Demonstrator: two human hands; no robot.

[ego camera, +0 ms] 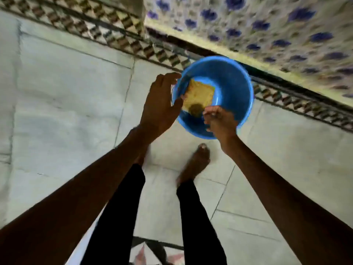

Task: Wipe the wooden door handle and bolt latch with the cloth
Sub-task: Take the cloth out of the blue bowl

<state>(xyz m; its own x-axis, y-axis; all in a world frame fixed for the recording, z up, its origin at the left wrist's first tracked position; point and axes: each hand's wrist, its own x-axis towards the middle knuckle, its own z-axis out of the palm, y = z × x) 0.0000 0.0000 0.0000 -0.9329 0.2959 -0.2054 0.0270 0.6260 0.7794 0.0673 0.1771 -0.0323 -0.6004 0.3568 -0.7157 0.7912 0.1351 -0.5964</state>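
Observation:
A yellow cloth point(198, 95) with a dark patch lies folded inside a blue plastic basin point(233, 87). My left hand point(159, 104) grips the basin's left rim, fingers curled over the edge next to the cloth. At the near rim, my right hand point(219, 119) is closed on the edge. The basin hangs tilted above the floor between both hands. No wooden door, handle or bolt latch is in view. The picture is blurred by motion.
Pale floor tiles point(66, 96) spread below, edged by a brown patterned border point(107, 29). A wall of blue-flowered tiles point(267, 27) rises at the upper right. My bare foot point(196, 161) and dark trouser legs are under the basin.

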